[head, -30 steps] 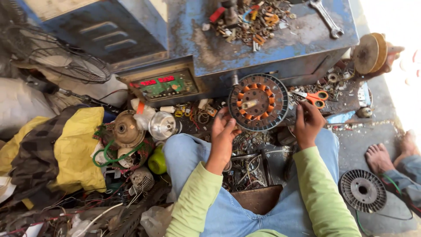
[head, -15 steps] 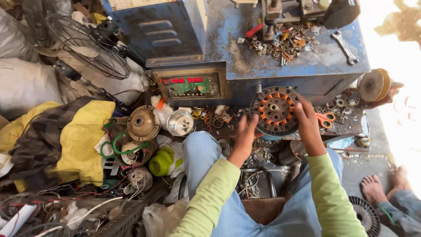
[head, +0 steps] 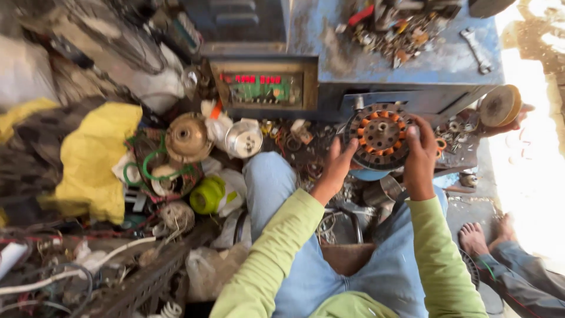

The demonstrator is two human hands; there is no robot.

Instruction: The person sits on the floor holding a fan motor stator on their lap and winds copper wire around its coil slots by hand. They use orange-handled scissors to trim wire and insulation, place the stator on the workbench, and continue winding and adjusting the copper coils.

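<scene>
Both hands are on the round motor stator [head: 379,135] with the orange coil windings, held up right at the front edge of the blue bench [head: 329,56]. Left hand [head: 338,165] has its fingers clamped on the left rim, right hand [head: 419,154] has its fingers wrapped over the right rim. A wrench [head: 475,50] lies near the bench's right edge, with a heap of small metal parts [head: 394,29] just beside it.

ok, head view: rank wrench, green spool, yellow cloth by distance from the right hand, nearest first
From the right hand, gripping the round wound stator:
1. Wrench, above it on the blue bench top.
2. Green spool, left, past the knee.
3. Yellow cloth, far left.
</scene>
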